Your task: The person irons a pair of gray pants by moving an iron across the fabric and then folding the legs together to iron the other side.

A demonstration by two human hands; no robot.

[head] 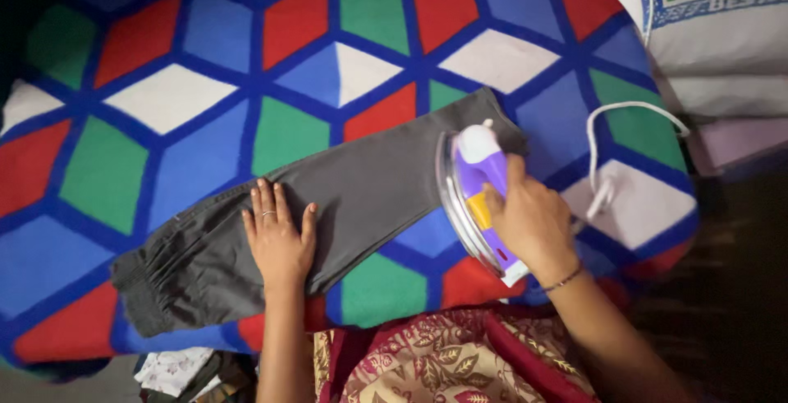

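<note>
A: Step in hand, as judged: pressing of the grey trousers [328,214]. Garment laid diag. on the patterned blanket [164,99], waistband end at approx. 8 o'clock, leg end at approx. 2 o'clock under the iron.

B: Hands?

A: Left hand [279,243] laid flat on the cloth near frame centre, fingers [264,206] spread apart, nothing gripped; a ring is seen on one. Right hand [532,221] closed round the handle of the purple-and-white iron [474,194], fingers clamped on it. Thin bangle at the wrist.

B: Iron's posn?

A: Soleplate on or just at the leg end, at 3 o'clock from the left hand. Whether it lies fully flat can't be told; the metal edge shows tilted toward cam. White cord [624,136] looped off toward 2 o'clock.

B: What is called for next, by est.?

A: Prob. cloth kept taut by the flat hand while the iron is drawn along the leg toward 8 o'clock. Cord to be kept off the hot plate. Gathered waistband looks creased; slower passes likely needed there.

B: Packages, labels, signs?

A: One only: a white sack or bag [714,34] at 1–2 o'clock, beside the blanket edge, with blue border print and some green lettering. A pale lilac item below it, kind unclear. Folded floral cloth [176,368] at 7 o'clock, low in frame. No signs seen.
</note>
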